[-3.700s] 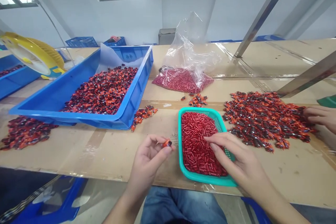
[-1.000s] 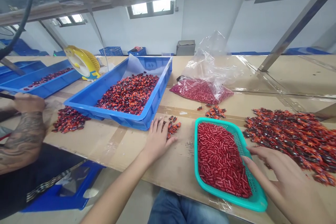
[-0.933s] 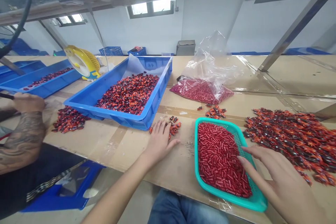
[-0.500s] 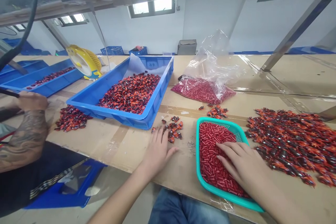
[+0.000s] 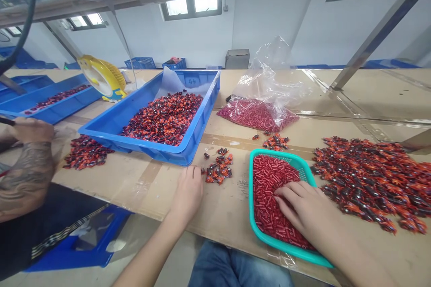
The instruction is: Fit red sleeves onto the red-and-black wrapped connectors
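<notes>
My left hand (image 5: 189, 190) rests on the cardboard-covered table with its fingers curled under. What they hold, if anything, is hidden. Beside its fingertips lies a small cluster of black-and-orange plastic pieces (image 5: 218, 170). Over the teal basket (image 5: 252, 188) is my right hand (image 5: 303, 204), its fingertips drawn close to the thumb among short red tubes (image 5: 269, 179). I cannot make out what is between them. A large heap of black-and-orange pieces (image 5: 370, 179) spreads to the right of the basket.
A blue tray (image 5: 101, 131) of similar pieces stands behind my left hand. Behind the basket sits a clear bag (image 5: 259, 112) of red tubes. At left, a co-worker's tattooed forearm (image 5: 27, 179) is near another pile (image 5: 87, 152) and a yellow fan (image 5: 101, 76). A metal post (image 5: 380, 31) rises at right.
My left hand has moved left, away from the small cluster, and its spread fingers have curled in. My right hand's fingertips have come closer to its thumb among the tubes.
</notes>
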Available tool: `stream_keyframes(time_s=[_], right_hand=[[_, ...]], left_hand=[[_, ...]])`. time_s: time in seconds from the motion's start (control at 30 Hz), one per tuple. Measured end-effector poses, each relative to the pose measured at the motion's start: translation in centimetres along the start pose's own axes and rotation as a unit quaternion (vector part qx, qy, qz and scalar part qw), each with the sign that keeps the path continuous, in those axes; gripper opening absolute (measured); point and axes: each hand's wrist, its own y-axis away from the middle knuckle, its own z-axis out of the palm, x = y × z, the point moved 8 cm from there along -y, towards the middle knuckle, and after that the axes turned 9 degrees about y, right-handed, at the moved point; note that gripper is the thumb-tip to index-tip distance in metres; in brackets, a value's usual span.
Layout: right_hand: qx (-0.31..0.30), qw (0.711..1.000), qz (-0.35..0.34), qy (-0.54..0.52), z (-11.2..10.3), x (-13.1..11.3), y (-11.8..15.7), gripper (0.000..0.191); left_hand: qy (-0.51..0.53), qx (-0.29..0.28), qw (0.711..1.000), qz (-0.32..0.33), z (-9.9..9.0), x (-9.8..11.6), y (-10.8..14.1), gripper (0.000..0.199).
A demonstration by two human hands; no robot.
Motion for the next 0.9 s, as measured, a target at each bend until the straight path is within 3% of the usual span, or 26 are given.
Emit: stream_keyframes(time_s=[0.23,0.43,0.53,0.63,0.7,0.77,0.9], right_hand=[[0.021,0.999,0.005,-0.043,-1.7,-0.2,-0.6,0.029],[0.084,0.979,0.062,-0.177,-4.1,0.7,-0.4,0.015],[0.082,0.947,0.134,-0.281,-4.8,0.6,0.3,0.012],[0.057,0.886,0.196,-0.417,-5.3,-0.7,0.8,0.009],[0.071,0.858,0.182,-0.476,-6.5,-2.0,0.6,0.006],[0.105,0.856,0.137,-0.488,-8.2,-3.3,0.2,0.003],[0.140,0.888,0.077,-0.431,-10.2,-4.6,-0.5,0.003]], left_hand=[[0.105,-0.008,0.994,0.031,0.0,0.9,-1.6,0.018],[0.260,0.027,0.965,0.035,-3.3,3.4,-0.6,0.018],[0.346,0.035,0.937,0.027,-4.9,6.5,1.1,0.019],[0.442,0.037,0.896,0.001,-5.6,9.5,2.7,0.025],[0.526,0.040,0.849,-0.026,-5.7,10.8,3.5,0.029],[0.577,0.046,0.815,-0.033,-5.9,11.7,4.0,0.034],[0.558,0.047,0.827,0.042,-7.0,13.3,4.4,0.041]])
